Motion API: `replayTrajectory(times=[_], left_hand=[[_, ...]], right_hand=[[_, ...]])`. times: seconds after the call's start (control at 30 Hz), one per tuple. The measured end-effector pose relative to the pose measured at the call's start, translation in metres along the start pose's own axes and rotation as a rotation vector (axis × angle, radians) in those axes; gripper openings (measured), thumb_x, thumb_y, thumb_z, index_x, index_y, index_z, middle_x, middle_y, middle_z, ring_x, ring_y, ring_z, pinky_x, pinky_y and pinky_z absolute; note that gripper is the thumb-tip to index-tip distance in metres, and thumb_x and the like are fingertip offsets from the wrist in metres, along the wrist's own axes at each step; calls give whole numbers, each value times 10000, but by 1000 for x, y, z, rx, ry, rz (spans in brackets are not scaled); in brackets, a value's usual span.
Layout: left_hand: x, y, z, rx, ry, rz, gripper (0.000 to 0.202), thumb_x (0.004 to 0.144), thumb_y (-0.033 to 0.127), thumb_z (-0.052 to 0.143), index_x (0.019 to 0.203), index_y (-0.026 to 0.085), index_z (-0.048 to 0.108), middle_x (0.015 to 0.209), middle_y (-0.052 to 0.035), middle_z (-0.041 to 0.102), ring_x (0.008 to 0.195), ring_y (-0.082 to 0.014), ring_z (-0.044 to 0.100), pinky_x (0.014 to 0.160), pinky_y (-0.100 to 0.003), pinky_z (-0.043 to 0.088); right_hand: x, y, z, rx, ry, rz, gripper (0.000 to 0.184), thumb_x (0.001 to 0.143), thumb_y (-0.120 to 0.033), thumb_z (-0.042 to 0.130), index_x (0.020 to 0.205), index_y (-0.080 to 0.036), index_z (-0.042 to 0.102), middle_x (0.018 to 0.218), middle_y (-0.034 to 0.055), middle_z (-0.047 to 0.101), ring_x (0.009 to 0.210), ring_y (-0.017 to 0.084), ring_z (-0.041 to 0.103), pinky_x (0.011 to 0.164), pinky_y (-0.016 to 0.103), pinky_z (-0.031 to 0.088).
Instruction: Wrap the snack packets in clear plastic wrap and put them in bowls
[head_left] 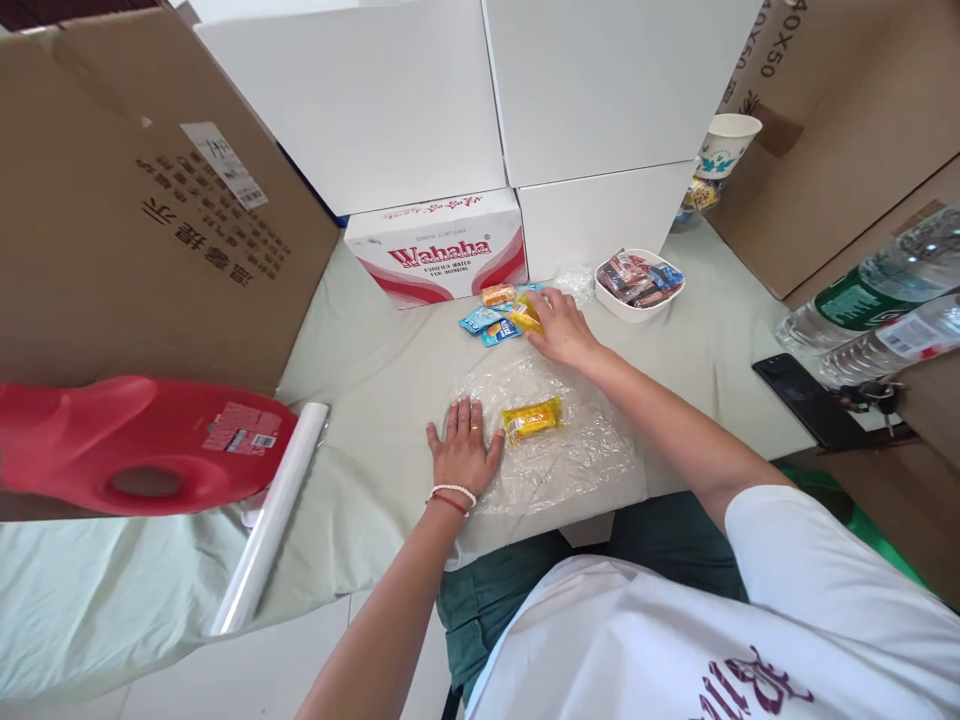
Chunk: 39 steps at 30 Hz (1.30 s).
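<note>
A sheet of clear plastic wrap (570,450) lies spread on the pale green cloth, with one yellow snack packet (532,418) on it. My left hand (463,448) rests flat on the wrap's left edge, fingers spread, just left of that packet. My right hand (561,327) reaches forward to a small pile of blue, orange and yellow snack packets (501,315), its fingers curled onto a yellow packet (525,312) there.
A white bowl (637,285) of wrapped snacks sits right of the pile. Behind stand a Wahaha box (439,250) and white boxes (600,100). A roll of wrap (274,515) and a red jug (142,440) lie left; a phone (806,400) and water bottles (870,300) right.
</note>
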<state>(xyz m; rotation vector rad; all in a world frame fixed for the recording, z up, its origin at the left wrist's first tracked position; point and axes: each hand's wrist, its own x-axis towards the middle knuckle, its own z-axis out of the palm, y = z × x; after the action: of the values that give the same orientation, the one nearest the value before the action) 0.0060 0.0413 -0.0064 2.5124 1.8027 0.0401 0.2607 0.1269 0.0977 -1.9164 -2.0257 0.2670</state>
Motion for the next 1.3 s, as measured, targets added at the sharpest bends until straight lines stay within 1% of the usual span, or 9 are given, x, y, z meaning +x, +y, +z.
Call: replayTrajectory(times=[0.07,0.2,0.3,0.63,0.8,0.93,1.0,1.1,1.3], left_hand=[[0,0,0,2,1,-6,727,1059,544,279,1664,143,326,1732,-188,290,1618,-341,274,1263,-730,165],[-1,1,1,-11,11,4,719,1056,539,298,1664,156,332,1735,-177,287,1615,-344,281,1265,-728,157],[-1,0,1,-23,19,9,718,1055,536,304,1664,156,334,1735,-178,287,1613,-342,286,1268,-723,158],[0,-5,0,-82,0,7,695,1062,510,298,1664,163,325,1739,-180,285,1614,-333,290,1263,-731,183],[-7,-30,3,-265,174,-2,630,1058,465,371,1625,194,398,1771,-169,212,1632,-307,248,1285,-579,301],[-30,-54,-1,-345,340,98,625,994,315,491,1609,236,414,1754,-135,276,1631,-332,237,1309,-586,263],[-47,-62,-5,-384,297,297,674,958,247,495,1622,285,389,1717,-97,371,1606,-317,307,1318,-592,240],[-68,-67,-9,-426,81,575,713,933,293,545,1626,282,378,1685,-103,433,1568,-305,389,1319,-586,234],[-71,-70,-8,-567,-3,436,238,1016,371,535,1111,253,718,1411,-94,708,1383,-251,615,1245,-493,398]], right_hand=[[-5,0,2,12,-10,-45,702,1025,-361,585,1632,-95,352,1634,250,375,1405,391,405,1143,523,394],[-51,-14,26,21,-232,-285,470,973,-451,698,1377,-213,667,1298,132,694,1249,309,561,1068,439,473],[-91,-20,44,-38,-355,-389,437,952,-380,734,1345,-198,679,1254,146,708,1248,348,559,1004,476,482],[-116,-23,68,5,-252,-347,468,971,-243,684,1432,-232,603,1352,131,650,1293,314,547,1116,497,439],[-146,4,58,197,-133,-370,571,981,-335,684,1518,-222,527,1557,178,498,1429,326,460,1198,546,417],[-196,36,36,346,-105,-453,450,1032,-368,614,1462,-243,566,1430,157,592,1325,294,540,1110,519,522],[-219,51,33,340,-122,-481,451,1011,-385,662,1427,-228,590,1412,163,598,1313,308,544,1095,541,532],[-238,64,40,293,-79,-459,327,1020,-304,646,1332,-204,650,1365,169,622,1277,306,561,1062,540,548],[-222,62,41,373,-30,-424,216,1060,-212,519,1125,-236,723,1185,115,718,1102,243,638,944,441,587]])
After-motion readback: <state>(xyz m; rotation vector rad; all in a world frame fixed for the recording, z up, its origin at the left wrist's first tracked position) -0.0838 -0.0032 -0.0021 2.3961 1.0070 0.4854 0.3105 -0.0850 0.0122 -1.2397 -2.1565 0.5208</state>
